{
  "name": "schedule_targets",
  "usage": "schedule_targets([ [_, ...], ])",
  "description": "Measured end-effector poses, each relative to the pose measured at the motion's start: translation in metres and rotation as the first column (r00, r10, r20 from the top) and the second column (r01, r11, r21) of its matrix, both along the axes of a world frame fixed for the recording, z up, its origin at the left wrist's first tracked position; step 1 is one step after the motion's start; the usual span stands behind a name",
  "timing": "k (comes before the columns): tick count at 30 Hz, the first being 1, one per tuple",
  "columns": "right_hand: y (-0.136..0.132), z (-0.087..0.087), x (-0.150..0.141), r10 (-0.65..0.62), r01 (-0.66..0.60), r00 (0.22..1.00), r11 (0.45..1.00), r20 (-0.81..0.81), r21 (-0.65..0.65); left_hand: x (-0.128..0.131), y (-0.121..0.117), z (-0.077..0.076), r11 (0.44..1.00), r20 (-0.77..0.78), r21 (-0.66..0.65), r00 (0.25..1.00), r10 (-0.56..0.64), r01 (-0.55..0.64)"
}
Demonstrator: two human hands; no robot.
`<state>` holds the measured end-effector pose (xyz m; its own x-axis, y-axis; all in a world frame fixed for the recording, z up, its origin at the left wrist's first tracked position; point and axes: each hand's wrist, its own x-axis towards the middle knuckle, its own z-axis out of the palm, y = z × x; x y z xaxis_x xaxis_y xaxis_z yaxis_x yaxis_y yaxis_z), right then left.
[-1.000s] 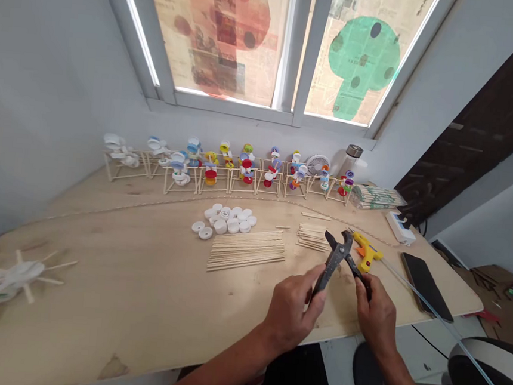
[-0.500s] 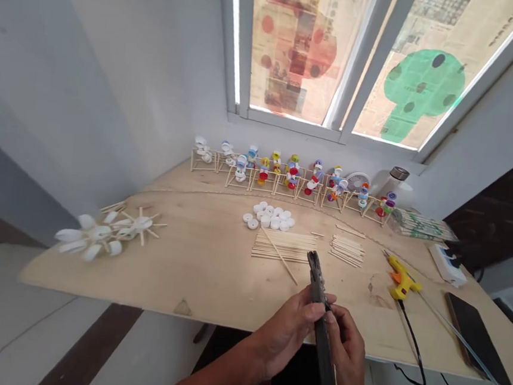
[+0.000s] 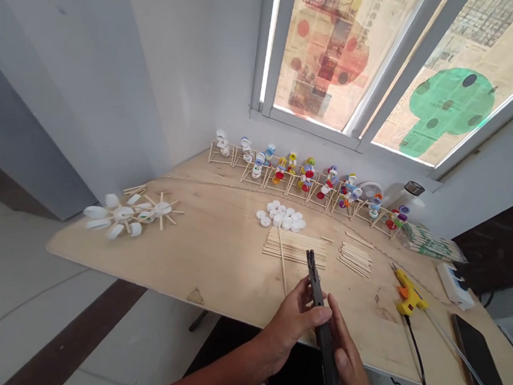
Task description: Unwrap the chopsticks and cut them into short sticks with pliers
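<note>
Dark pliers (image 3: 319,297) point away from me over the near edge of the plywood table (image 3: 214,261), jaws closed. My right hand (image 3: 348,371) is wrapped round their handles. My left hand (image 3: 292,321) is closed at the pliers' middle, fingers against the tool, and seems to pinch the near end of a thin wooden stick (image 3: 281,260). That stick slants up across a pile of long sticks (image 3: 296,247).
White bottle caps (image 3: 281,215) lie behind the pile, with shorter sticks (image 3: 356,258) to the right. Also right: a yellow glue gun (image 3: 409,293), a phone (image 3: 478,356) and a power strip (image 3: 455,282). Cap-and-stick models (image 3: 307,179) line the wall. A white spoon wheel (image 3: 129,214) lies left.
The pliers, open over the table a second ago, are now closed and drawn toward me. My view swung left, and the thin stick by my left hand now stands at a steeper angle.
</note>
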<state>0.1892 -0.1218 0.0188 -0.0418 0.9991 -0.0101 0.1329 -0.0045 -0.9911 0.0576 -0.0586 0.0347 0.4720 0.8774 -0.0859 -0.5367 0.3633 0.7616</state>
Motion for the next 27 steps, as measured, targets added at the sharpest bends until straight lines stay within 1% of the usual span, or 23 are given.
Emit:
schedule_targets([
  [3, -0.002, -0.001, 0.000, 0.057, -0.056, 0.997, 0.998, -0.050, 0.019, 0.002, -0.002, -0.001, 0.999, 0.012, 0.019, 0.999, -0.038, 0.038],
  [5, -0.003, -0.003, 0.000, 0.072, -0.071, 0.991, 0.997, -0.109, 0.014, 0.004, -0.003, -0.003, 0.997, 0.006, 0.033, 0.998, -0.069, 0.068],
  [7, -0.003, -0.007, 0.000, 0.035, -0.038, 0.985, 0.999, -0.170, -0.017, 0.007, -0.003, -0.005, 0.995, -0.009, 0.050, 0.996, -0.086, 0.087],
  [10, -0.002, -0.012, 0.000, -0.072, 0.053, 0.965, 0.995, -0.252, -0.080, 0.012, -0.001, -0.007, 0.993, -0.025, 0.091, 0.997, -0.075, 0.077],
  [12, 0.000, -0.015, 0.001, -0.125, 0.102, 0.948, 0.990, -0.294, -0.093, 0.013, 0.001, -0.008, 0.989, -0.053, 0.128, 0.996, -0.072, 0.079],
  [14, 0.003, -0.017, 0.005, -0.164, 0.138, 0.931, 0.985, -0.327, -0.102, 0.010, 0.006, -0.009, 0.980, -0.152, 0.178, 0.987, -0.057, 0.084],
  [15, 0.004, -0.018, 0.009, -0.185, 0.154, 0.923, 0.981, -0.338, -0.115, 0.006, 0.011, -0.010, 0.969, -0.243, 0.233, 0.970, -0.025, 0.083],
  [16, 0.005, -0.018, 0.014, -0.207, 0.170, 0.915, 0.976, -0.346, -0.134, 0.000, 0.017, -0.012, 0.945, -0.354, 0.315, 0.935, 0.031, 0.088],
  [17, 0.005, -0.019, 0.019, -0.228, 0.185, 0.908, 0.971, -0.353, -0.153, -0.007, 0.024, -0.014, 0.900, -0.469, 0.421, 0.876, 0.115, 0.108],
  [18, 0.006, -0.019, 0.025, -0.247, 0.198, 0.900, 0.966, -0.359, -0.168, -0.015, 0.032, -0.018, 0.827, -0.567, 0.540, 0.794, 0.219, 0.157],
  [19, 0.006, -0.019, 0.030, -0.266, 0.213, 0.893, 0.960, -0.363, -0.182, -0.023, 0.041, -0.022, 0.736, -0.633, 0.637, 0.701, 0.327, 0.232],
  [20, 0.006, -0.019, 0.036, -0.287, 0.230, 0.885, 0.954, -0.366, -0.192, -0.031, 0.051, -0.026, 0.638, -0.669, 0.699, 0.609, 0.426, 0.323],
  [21, 0.006, -0.019, 0.041, -0.310, 0.251, 0.876, 0.947, -0.368, -0.200, -0.037, 0.060, -0.031, 0.544, -0.678, 0.732, 0.517, 0.522, 0.410],
  [22, 0.005, -0.019, 0.045, -0.334, 0.273, 0.867, 0.939, -0.369, -0.209, -0.042, 0.069, -0.035, 0.454, -0.661, 0.744, 0.437, 0.610, 0.491],
  [23, 0.005, -0.018, 0.048, -0.355, 0.292, 0.859, 0.932, -0.368, -0.217, -0.046, 0.077, -0.039, 0.367, -0.621, 0.744, 0.373, 0.689, 0.559],
  [24, 0.005, -0.017, 0.050, -0.370, 0.306, 0.854, 0.926, -0.366, -0.223, -0.048, 0.085, -0.043, 0.283, -0.572, 0.730, 0.329, 0.751, 0.622],
  [26, 0.006, -0.014, 0.050, -0.380, 0.313, 0.850, 0.921, -0.365, -0.230, -0.047, 0.096, -0.048, 0.135, -0.477, 0.678, 0.291, 0.829, 0.723],
  [27, 0.006, -0.013, 0.050, -0.378, 0.308, 0.850, 0.922, -0.366, -0.235, -0.044, 0.100, -0.050, 0.081, -0.444, 0.644, 0.286, 0.849, 0.761],
])
